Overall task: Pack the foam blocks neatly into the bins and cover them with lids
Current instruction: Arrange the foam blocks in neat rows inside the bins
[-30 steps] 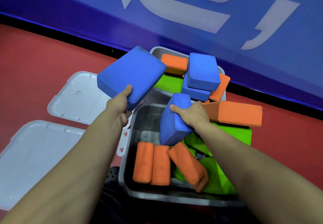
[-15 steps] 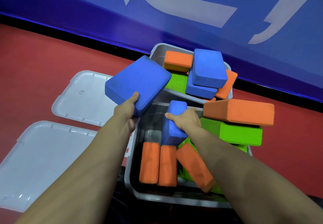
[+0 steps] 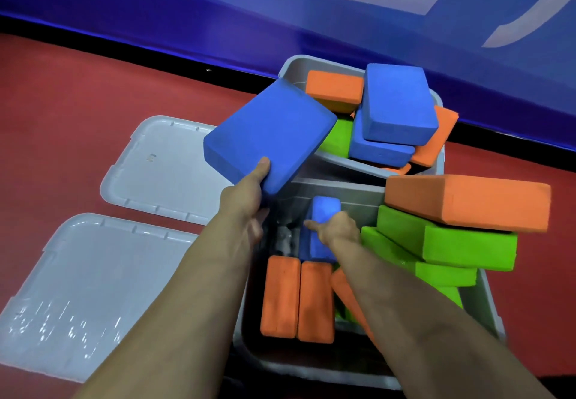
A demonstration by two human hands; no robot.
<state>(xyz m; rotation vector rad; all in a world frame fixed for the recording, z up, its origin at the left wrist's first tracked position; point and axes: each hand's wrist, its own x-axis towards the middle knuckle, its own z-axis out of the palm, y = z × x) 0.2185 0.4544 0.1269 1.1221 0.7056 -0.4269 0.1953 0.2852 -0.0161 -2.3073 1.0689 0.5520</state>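
Near bin (image 3: 486, 305): grey, at the 6 o'clock position of the view. Two orange blocks (image 3: 297, 299) stand on edge side by side against its left wall; a third orange block (image 3: 344, 292) leans tilted just to their right, partly hidden by the right forearm.

Right hand (image 3: 338, 228): inside the near bin, fingers curled over the top of a small blue block (image 3: 324, 214) standing on edge beyond the orange pair, thumb extended toward 9 o'clock.

Green blocks (image 3: 448, 242): stacked at the bin's right side, at 3 o'clock from the right hand. A long orange block (image 3: 467, 200) lies on top, overhanging the rim.

Left hand (image 3: 246, 193): raised at 10 o'clock from the right hand, gripping the near corner of a large blue block (image 3: 269, 136), thumb on top, fingers underneath. The block is held tilted in the air, over the gap between the bins.

Lids: near lid (image 3: 78, 289) at 8 o'clock and far lid (image 3: 162, 165) at 10 o'clock lie flat on the red floor (image 3: 62, 87).

Far bin (image 3: 293, 65): at 12 o'clock, heaped with orange, green and two stacked blue blocks (image 3: 396, 108). A blue wall (image 3: 280, 9) stands beyond.
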